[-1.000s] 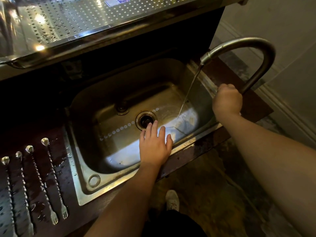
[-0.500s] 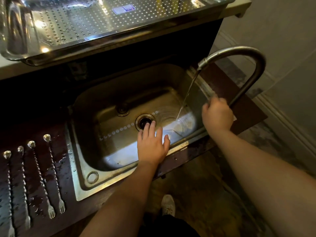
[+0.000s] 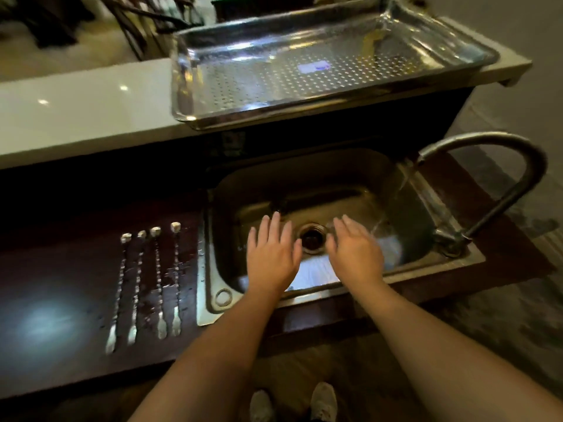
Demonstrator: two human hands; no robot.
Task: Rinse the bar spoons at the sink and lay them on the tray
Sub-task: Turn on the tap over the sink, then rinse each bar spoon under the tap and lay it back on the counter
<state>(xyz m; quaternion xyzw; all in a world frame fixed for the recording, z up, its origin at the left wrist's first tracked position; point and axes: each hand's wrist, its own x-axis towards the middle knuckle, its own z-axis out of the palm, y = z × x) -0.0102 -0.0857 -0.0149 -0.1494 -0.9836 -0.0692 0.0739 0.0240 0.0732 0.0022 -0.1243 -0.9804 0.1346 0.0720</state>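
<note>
Several long twisted bar spoons (image 3: 158,281) lie side by side on the dark wet counter left of the steel sink (image 3: 408,205). My left hand (image 3: 271,254) and my right hand (image 3: 355,251) hover flat over the sink basin, fingers straight, either side of the drain (image 3: 312,237). Neither hand holds anything. Water runs from the curved tap (image 3: 493,141) at the sink's right end. A perforated steel tray (image 3: 304,77) sits on the white ledge behind the sink, with nothing visible in it.
The white ledge (image 3: 85,114) stretches left of the tray. A tap base (image 3: 451,239) stands at the sink's right rim. My shoes (image 3: 323,400) show on the floor below. A bright light patch falls on the counter at the far left.
My right hand has left the tap base and come over the basin beside my left hand. The camera has tilted up, bringing the whole tray into view.
</note>
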